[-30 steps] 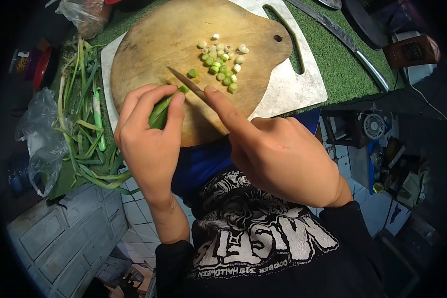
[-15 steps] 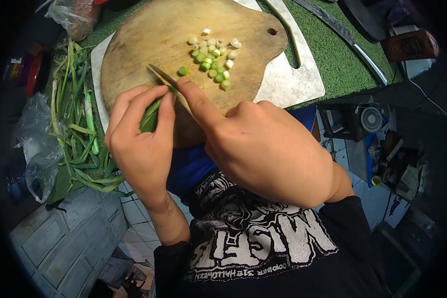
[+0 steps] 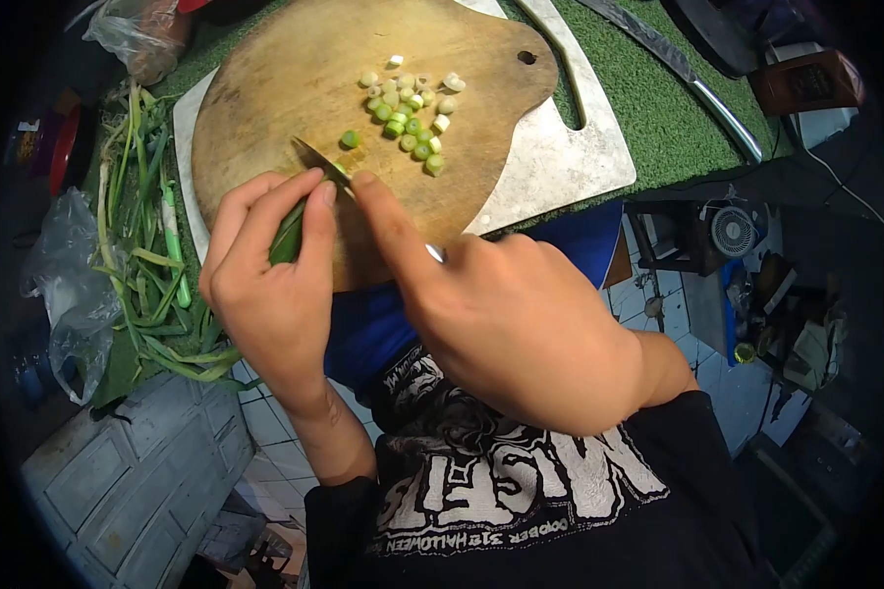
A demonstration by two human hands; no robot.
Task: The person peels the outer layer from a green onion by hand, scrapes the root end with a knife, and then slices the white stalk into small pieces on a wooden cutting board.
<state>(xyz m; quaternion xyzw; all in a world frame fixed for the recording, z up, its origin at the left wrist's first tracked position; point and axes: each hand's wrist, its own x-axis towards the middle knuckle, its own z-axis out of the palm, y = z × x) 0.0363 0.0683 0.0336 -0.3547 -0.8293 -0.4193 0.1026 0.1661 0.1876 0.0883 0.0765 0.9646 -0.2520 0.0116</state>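
My left hand (image 3: 270,245) is closed around a green onion stalk (image 3: 287,239), pinning it to the round wooden cutting board (image 3: 265,98). In my right hand (image 3: 521,314) is a knife (image 3: 317,160), its index finger stretched along the back of the blade. The blade lies right by my left fingertips, at the end of the stalk. My right palm hides most of the handle. Cut green onion pieces (image 3: 408,113) lie in a loose group on the board, and a single green slice (image 3: 350,139) sits apart, near the blade.
Beneath the wooden board is a white cutting board (image 3: 560,177) on green turf matting (image 3: 658,128). Whole green onions (image 3: 133,216) and a green-handled tool (image 3: 175,240) lie at the left, beside a plastic bag (image 3: 74,294). A large knife (image 3: 683,74) rests at the upper right.
The boards and cut pieces appear shifted slightly left in view. My right hand has lowered a little, and a bit of the knife's shiny part now shows beneath it. Both grips stay the same.
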